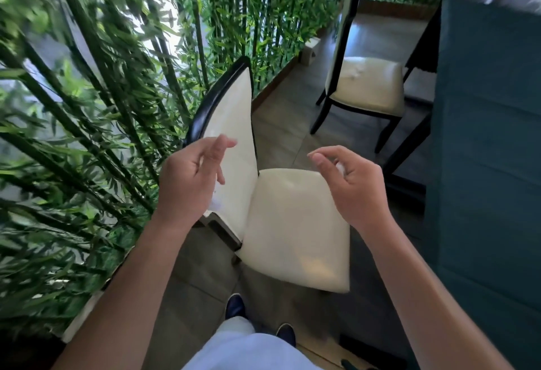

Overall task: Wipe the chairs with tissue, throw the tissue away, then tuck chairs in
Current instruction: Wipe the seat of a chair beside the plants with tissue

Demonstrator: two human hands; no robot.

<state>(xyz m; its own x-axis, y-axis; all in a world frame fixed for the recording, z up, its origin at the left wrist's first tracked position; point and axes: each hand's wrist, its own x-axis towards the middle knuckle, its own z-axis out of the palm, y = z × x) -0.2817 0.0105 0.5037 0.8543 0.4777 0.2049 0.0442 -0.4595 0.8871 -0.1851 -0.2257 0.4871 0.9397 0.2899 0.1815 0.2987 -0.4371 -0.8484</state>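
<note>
Left hand (187, 177) hangs spread by the chair (292, 223)'s back edge. Right hand (352, 188) curls, contents unclear; open floor (281, 129) beyond.

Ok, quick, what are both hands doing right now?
Left hand: open, holding nothing.
Right hand: fingers curled; cannot tell if it holds anything.

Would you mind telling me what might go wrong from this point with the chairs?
1. The near chair stands out from the table, and the teal tablecloth hangs low; pushing the chair in might snag or drag it.
2. Only a white scrap, perhaps tissue, shows in the right hand; loosely held, it could drop. The left hand looks empty.
</note>
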